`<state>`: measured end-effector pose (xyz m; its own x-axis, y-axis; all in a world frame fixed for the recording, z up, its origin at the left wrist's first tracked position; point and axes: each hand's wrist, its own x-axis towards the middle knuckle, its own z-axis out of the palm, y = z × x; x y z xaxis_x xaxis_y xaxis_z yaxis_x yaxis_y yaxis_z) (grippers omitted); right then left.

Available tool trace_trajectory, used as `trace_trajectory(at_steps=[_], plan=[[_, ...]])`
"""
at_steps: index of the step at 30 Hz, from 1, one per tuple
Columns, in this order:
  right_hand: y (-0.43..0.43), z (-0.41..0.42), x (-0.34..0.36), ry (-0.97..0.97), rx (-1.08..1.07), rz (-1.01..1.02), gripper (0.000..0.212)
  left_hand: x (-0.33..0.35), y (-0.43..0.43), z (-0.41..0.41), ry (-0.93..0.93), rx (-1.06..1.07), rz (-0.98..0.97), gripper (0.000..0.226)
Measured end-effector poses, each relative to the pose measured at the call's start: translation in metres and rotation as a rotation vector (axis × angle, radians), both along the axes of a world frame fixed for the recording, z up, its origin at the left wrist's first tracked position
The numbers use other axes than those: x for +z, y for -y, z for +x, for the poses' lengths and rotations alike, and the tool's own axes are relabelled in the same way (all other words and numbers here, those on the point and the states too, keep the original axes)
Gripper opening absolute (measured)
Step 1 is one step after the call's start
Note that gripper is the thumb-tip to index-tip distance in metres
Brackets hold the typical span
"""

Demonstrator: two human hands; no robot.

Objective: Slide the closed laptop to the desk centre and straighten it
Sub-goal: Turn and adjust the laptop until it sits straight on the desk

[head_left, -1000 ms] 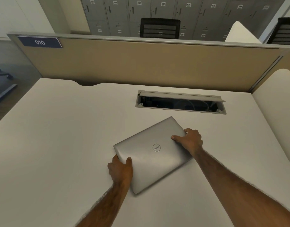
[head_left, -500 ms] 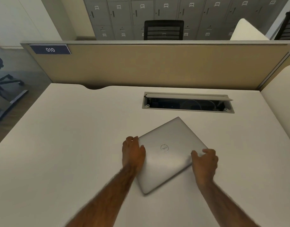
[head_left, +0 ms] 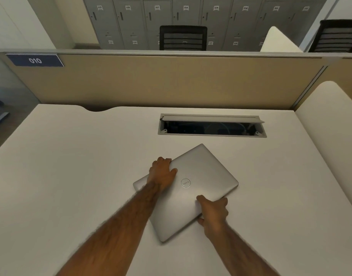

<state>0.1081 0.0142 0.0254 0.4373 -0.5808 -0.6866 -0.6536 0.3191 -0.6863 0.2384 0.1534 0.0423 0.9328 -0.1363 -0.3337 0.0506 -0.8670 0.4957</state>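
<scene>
Two hands (head_left: 162, 173) (head_left: 213, 212) on one laptop (head_left: 201, 176)

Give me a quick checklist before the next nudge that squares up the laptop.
1. Laptop lid closed: ok.
2. Left hand on its far-left edge: ok.
3. Right hand gripping its near-right edge: ok.
4. Laptop square to the desk edges: not ok, it sits rotated, one corner pointing at the cable tray.
5. Clear of the open cable tray: ok, bare desk lies between them.
6. Desk around the laptop free of obstacles: ok.
</scene>
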Motion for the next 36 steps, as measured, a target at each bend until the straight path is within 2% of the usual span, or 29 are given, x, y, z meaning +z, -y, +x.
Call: trace_trajectory(at_steps=[3,14,21,27,36], plan=[[-0.007,0.000,-0.002,-0.020,0.033,-0.053,0.107,-0.002,0.002,0.004,-0.021,0.003,0.002,0.052],[-0.001,0.000,-0.009,0.056,-0.041,0.008,0.104,-0.005,-0.004,0.010,-0.067,0.119,-0.110,0.047],[0.002,-0.001,-0.008,0.080,0.041,-0.063,0.104,-0.009,-0.022,-0.001,-0.063,0.181,-0.198,0.048],[0.005,0.011,-0.009,0.162,0.150,-0.113,0.116,-0.004,-0.038,-0.010,0.002,0.248,-0.228,0.045],[0.026,0.037,-0.012,0.148,0.406,-0.201,0.093,-0.007,-0.056,-0.037,-0.004,0.370,-0.291,0.046]])
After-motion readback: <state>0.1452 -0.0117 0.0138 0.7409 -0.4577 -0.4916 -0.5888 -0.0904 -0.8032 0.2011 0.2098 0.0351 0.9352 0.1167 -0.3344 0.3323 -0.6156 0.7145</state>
